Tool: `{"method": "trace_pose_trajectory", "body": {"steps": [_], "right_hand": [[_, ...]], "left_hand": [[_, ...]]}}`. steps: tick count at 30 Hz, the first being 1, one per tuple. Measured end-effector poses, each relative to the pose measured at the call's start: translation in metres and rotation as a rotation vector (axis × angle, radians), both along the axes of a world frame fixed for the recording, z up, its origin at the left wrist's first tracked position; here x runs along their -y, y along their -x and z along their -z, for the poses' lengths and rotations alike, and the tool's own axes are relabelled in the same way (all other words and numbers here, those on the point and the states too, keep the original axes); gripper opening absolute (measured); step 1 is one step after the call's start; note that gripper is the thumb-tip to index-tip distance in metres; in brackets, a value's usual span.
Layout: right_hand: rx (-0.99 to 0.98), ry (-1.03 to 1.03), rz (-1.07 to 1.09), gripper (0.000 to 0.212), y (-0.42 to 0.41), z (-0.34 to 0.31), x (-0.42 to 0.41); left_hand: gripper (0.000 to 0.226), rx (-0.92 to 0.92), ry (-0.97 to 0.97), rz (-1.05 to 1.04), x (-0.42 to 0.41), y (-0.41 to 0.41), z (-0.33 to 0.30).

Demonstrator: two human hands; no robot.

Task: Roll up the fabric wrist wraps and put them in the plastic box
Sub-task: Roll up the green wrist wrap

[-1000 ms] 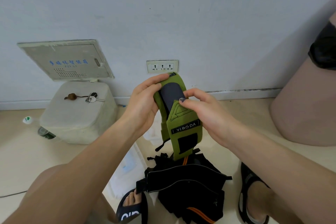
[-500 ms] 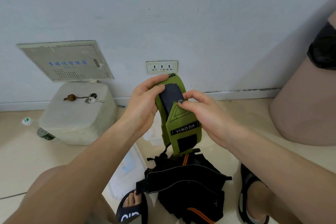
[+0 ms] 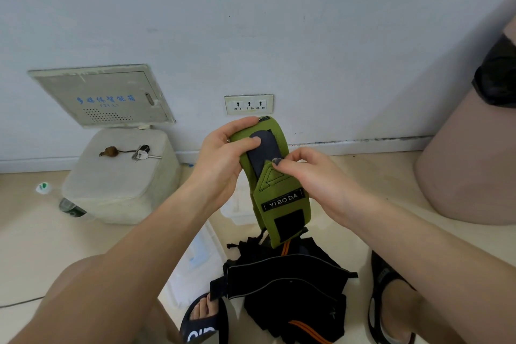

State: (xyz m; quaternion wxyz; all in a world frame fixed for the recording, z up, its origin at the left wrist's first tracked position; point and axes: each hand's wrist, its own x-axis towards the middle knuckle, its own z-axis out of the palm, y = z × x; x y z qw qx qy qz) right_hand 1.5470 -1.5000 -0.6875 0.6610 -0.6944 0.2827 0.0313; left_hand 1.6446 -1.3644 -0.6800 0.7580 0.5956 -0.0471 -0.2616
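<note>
Here, green wrist wrap [image 3: 275,190] between both hands.

A plain room in a home or flat is suggested; a bare pale wall [image 3: 279,22] is met by a skirting board [image 3: 363,144] and a beige tiled floor [image 3: 28,232]; at twelve o'clock a triple wall socket [image 3: 248,105] is set low; at ten o'clock a flush utility panel [image 3: 103,95] lettered in blue is seen, with keys [image 3: 139,153] left on a white box [image 3: 120,176] beneath; slippers [image 3: 203,324] are worn at six o'clock.
</note>
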Motion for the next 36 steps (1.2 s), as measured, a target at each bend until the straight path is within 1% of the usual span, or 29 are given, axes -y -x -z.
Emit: {"method": "trace_pose_trajectory", "body": {"steps": [4, 6, 8, 12, 14, 20, 24, 28, 31, 33, 36], "right_hand": [[-0.038, 0.122, -0.065, 0.048, 0.001, -0.003, 0.001], [-0.026, 0.172, -0.104, 0.055, 0.001, -0.003, 0.003], [-0.01, 0.208, -0.136, 0.048, 0.001, -0.003, 0.004], [0.039, 0.172, -0.176, 0.02, 0.003, -0.002, 0.006], [0.057, 0.158, -0.161, 0.016, 0.003, -0.001, 0.007], [0.093, 0.122, -0.141, 0.011, 0.003, -0.001, 0.007], [0.127, 0.111, -0.091, 0.009, 0.004, -0.003, 0.005], [0.161, 0.012, -0.022, 0.016, 0.003, -0.005, 0.006], [0.153, -0.001, -0.052, 0.013, 0.003, -0.007, 0.007], [0.131, 0.054, -0.113, 0.015, 0.004, -0.007, 0.007], [0.083, 0.219, -0.172, 0.017, 0.003, -0.007, 0.007]], "left_hand": [[0.035, -0.003, -0.004, 0.004, 0.0, -0.001, 0.0], [0.034, -0.002, -0.004, 0.006, -0.001, -0.002, 0.0], [0.035, 0.003, 0.0, 0.0, -0.001, -0.003, 0.0], [0.035, 0.004, 0.008, -0.017, -0.001, -0.006, 0.0], [0.035, 0.0, 0.012, -0.022, -0.001, -0.006, 0.0], [0.034, 0.006, 0.014, -0.031, -0.002, -0.008, 0.001], [0.033, -0.012, 0.023, -0.022, 0.0, -0.002, 0.003], [0.035, 0.031, -0.039, 0.056, 0.006, 0.012, 0.009], [0.036, 0.049, -0.054, 0.027, 0.007, 0.011, 0.007], [0.035, 0.029, -0.049, -0.005, 0.007, 0.007, 0.005], [0.034, -0.015, -0.024, -0.032, 0.005, 0.004, 0.003]]}}
